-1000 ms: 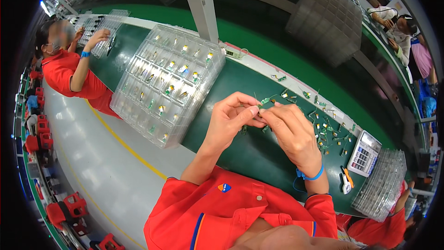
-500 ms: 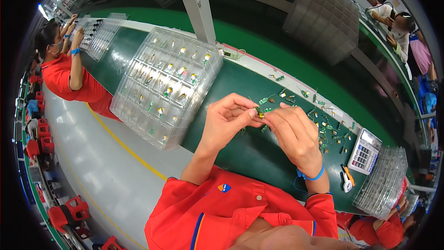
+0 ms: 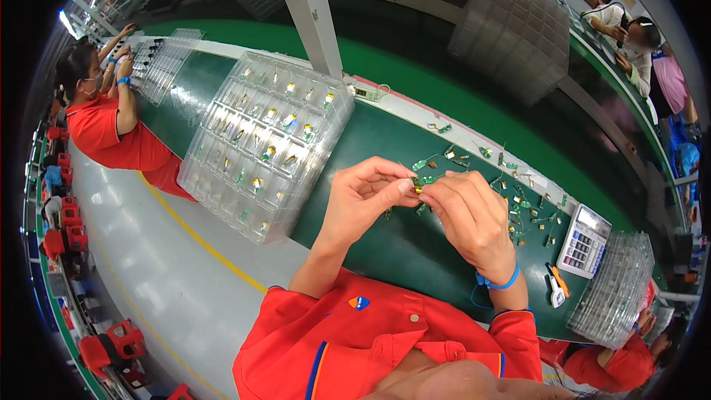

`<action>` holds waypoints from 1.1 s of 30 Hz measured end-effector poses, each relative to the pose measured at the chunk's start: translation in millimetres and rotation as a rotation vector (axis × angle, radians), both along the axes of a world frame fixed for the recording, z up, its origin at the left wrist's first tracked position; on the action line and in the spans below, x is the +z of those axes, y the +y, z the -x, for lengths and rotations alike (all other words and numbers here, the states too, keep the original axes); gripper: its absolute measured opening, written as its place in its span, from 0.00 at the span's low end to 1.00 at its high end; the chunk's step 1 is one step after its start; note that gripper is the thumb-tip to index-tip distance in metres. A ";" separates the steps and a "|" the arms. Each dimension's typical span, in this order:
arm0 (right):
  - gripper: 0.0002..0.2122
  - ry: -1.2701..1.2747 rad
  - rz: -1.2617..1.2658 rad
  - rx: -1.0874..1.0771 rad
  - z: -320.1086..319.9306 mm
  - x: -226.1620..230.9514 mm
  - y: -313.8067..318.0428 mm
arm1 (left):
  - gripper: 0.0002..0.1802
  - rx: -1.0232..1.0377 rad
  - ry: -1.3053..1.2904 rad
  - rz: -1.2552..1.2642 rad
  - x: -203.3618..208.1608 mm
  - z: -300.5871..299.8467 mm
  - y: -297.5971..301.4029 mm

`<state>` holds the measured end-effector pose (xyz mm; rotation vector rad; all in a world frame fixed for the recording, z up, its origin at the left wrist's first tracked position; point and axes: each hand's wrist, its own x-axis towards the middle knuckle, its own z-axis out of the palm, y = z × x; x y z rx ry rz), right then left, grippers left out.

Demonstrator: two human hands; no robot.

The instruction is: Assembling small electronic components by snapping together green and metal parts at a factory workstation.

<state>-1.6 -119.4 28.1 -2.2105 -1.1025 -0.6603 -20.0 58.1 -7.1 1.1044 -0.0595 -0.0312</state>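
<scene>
Between my two hands, above the green bench top, is a small green circuit board [image 3: 418,183] with a yellow part on it. My left hand [image 3: 368,196] pinches it from the left, thumb against the fingertips. From the right my right hand [image 3: 470,211], with a blue band on its wrist, grips it too; its fingers hide much of the board. Many similar loose boards [image 3: 518,211] with short wires lie scattered beyond and to the right of my right hand. A stack of clear compartment trays [image 3: 255,141], its top one holding such boards, stands left of my left hand.
A calculator [image 3: 585,241] lies at the right of the bench, near white-and-orange scissors [image 3: 556,289] or a similar tool. More clear trays [image 3: 618,289] are stacked at the right end. A grey post [image 3: 311,15] rises at the back edge. Co-workers in red [image 3: 122,118] sit along both sides.
My hands stay nearly in place, fingers shifting slightly on the small circuit board. The view has moved a little. The co-worker at left has moved their arms.
</scene>
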 end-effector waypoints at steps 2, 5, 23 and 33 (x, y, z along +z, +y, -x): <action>0.11 0.006 0.002 -0.006 1.0 1.1 -0.6 | 0.04 -0.018 -0.022 -0.054 -2.2 -1.0 0.7; 0.11 0.003 -0.009 -0.028 2.0 2.7 -1.3 | 0.04 -0.028 -0.025 -0.052 -1.7 -0.3 0.9; 0.05 0.659 -0.488 -0.091 2.6 -5.1 3.8 | 0.08 0.075 -0.176 -0.103 -1.8 1.5 -14.2; 0.08 0.482 -0.508 -0.110 9.1 -3.7 10.8 | 0.05 -0.004 -0.245 0.051 -9.3 -6.9 -16.4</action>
